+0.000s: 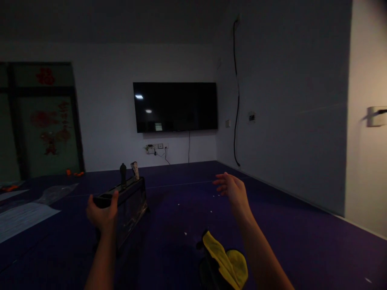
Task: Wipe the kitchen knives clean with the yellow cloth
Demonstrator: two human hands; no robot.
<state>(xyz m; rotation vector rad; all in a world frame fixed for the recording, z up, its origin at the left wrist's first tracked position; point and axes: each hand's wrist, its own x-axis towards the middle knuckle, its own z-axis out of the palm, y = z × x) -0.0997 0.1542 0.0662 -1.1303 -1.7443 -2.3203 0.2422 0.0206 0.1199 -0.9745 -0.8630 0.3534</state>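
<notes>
My left hand [103, 211] is wrapped round the near top end of a long dark box-shaped holder [131, 215] on the purple surface. From the holder's top stick up a black handle [123, 173] and a pale speckled handle [135, 170]; what lies lower on them is hidden. In the air to the right, my right hand [232, 189] has its fingers loosely curved and apart, with nothing seen in it. Below it lies a crumpled yellow and black cloth item [225, 262], perhaps a glove, not touched by either hand.
The wide purple surface [178, 253] bears small white scraps. Paper sheets [26, 219] and clear plastic [57, 193] lie at left, with orange items [74, 172] farther back. A television [175, 107] hangs on the far wall; a black cable [236, 104] hangs at right.
</notes>
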